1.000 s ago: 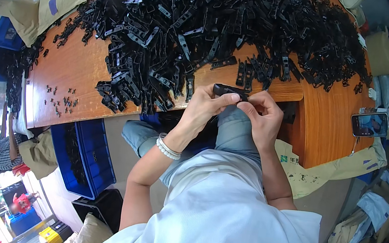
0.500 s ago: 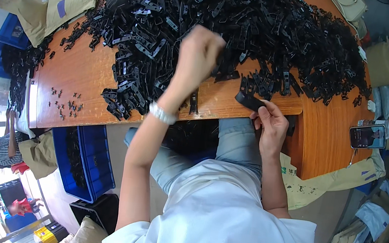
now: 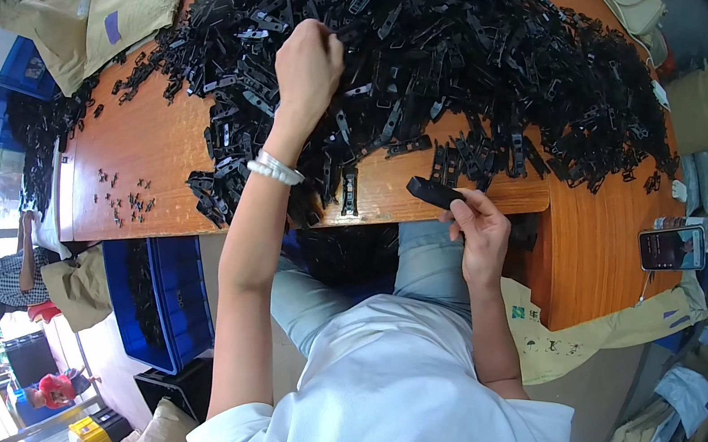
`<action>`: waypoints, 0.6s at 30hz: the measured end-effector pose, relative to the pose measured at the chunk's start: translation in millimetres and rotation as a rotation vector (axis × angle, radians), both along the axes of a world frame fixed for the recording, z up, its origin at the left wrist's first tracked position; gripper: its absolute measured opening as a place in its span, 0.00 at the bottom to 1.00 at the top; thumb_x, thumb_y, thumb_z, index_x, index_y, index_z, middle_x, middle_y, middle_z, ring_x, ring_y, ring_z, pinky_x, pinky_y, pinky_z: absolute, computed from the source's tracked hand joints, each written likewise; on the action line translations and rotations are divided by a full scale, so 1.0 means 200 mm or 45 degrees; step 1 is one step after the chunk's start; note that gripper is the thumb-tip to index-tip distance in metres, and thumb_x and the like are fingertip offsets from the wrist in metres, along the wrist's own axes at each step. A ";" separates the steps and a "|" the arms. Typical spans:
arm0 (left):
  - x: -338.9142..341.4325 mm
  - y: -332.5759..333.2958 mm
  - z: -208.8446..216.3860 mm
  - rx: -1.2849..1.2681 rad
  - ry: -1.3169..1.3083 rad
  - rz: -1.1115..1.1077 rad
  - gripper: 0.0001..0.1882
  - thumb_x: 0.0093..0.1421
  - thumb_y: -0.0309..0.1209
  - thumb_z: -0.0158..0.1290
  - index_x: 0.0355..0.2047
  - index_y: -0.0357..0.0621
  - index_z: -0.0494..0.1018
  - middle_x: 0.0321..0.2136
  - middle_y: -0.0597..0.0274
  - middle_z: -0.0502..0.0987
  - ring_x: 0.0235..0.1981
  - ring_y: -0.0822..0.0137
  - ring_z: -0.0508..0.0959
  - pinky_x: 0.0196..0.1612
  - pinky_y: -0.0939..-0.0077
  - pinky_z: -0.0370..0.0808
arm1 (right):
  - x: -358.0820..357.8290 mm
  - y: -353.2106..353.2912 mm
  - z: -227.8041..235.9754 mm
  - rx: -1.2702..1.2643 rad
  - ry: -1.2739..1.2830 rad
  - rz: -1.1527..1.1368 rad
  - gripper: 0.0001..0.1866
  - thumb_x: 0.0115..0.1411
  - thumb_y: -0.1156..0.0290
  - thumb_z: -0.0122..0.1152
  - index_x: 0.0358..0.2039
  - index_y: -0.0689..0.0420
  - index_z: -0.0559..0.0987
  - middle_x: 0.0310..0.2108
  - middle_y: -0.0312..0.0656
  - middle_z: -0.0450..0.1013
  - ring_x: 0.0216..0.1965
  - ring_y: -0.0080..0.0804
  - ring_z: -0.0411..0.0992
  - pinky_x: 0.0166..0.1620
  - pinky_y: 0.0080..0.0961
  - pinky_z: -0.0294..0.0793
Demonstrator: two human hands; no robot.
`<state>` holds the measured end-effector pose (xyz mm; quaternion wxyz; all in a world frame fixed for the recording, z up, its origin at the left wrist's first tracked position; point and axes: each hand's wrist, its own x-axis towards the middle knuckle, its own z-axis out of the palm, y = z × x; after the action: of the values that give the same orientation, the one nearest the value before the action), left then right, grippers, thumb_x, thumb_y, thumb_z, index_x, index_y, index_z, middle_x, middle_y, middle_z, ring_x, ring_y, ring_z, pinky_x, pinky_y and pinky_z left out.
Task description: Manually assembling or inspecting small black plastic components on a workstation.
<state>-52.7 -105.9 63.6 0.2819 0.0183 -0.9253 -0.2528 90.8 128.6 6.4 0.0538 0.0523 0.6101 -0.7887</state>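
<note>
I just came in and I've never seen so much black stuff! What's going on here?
A person is using both hands at a wooden table. The right hand holds a dark piece near the table's front edge. The left hand is over a big heap of black parts; I can't tell whether it is gripping one. A few tiny pieces lie apart on the left.
</note>
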 end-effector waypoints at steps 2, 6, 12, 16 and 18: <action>0.09 0.00 0.02 0.739 -0.114 -0.125 0.06 0.56 0.25 0.46 0.28 0.31 0.68 0.24 0.51 0.75 0.22 0.64 0.77 0.24 0.75 0.74 | -0.01 0.00 0.02 -0.010 0.064 0.044 0.09 0.55 0.75 0.55 0.36 0.66 0.75 0.25 0.39 0.71 0.24 0.18 0.68 0.22 0.11 0.62; 0.34 0.05 0.03 1.365 -0.395 -0.474 0.09 0.57 0.20 0.43 0.36 0.26 0.67 0.24 0.51 0.74 0.22 0.65 0.77 0.25 0.79 0.77 | -0.07 -0.03 0.11 -0.002 0.208 0.151 0.09 0.54 0.77 0.54 0.36 0.66 0.75 0.25 0.39 0.71 0.23 0.17 0.68 0.23 0.11 0.63; 0.60 0.12 0.04 1.135 -0.807 -0.754 0.18 0.51 0.13 0.43 0.44 0.28 0.67 0.23 0.57 0.76 0.23 0.73 0.76 0.28 0.84 0.73 | -0.13 -0.09 0.23 0.129 0.427 0.203 0.07 0.53 0.78 0.54 0.34 0.66 0.74 0.28 0.39 0.71 0.26 0.19 0.72 0.26 0.10 0.67; 0.69 0.17 0.06 1.040 -0.615 -0.777 0.17 0.50 0.15 0.46 0.43 0.28 0.67 0.22 0.57 0.75 0.21 0.75 0.75 0.26 0.86 0.71 | -0.11 -0.08 0.23 0.373 0.608 0.184 0.08 0.54 0.78 0.54 0.34 0.67 0.74 0.30 0.39 0.70 0.28 0.22 0.74 0.27 0.10 0.69; 0.71 0.17 0.06 0.962 -0.550 -0.821 0.17 0.50 0.16 0.48 0.42 0.28 0.68 0.21 0.57 0.75 0.20 0.76 0.74 0.25 0.86 0.70 | -0.09 -0.08 0.22 0.436 0.604 0.206 0.09 0.53 0.77 0.55 0.34 0.67 0.74 0.32 0.40 0.69 0.31 0.23 0.73 0.29 0.12 0.69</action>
<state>88.5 -71.8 75.6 -0.0330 -0.1150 -0.7655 -0.6322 72.3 113.6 51.3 -0.0373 -0.1737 0.7319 -0.6578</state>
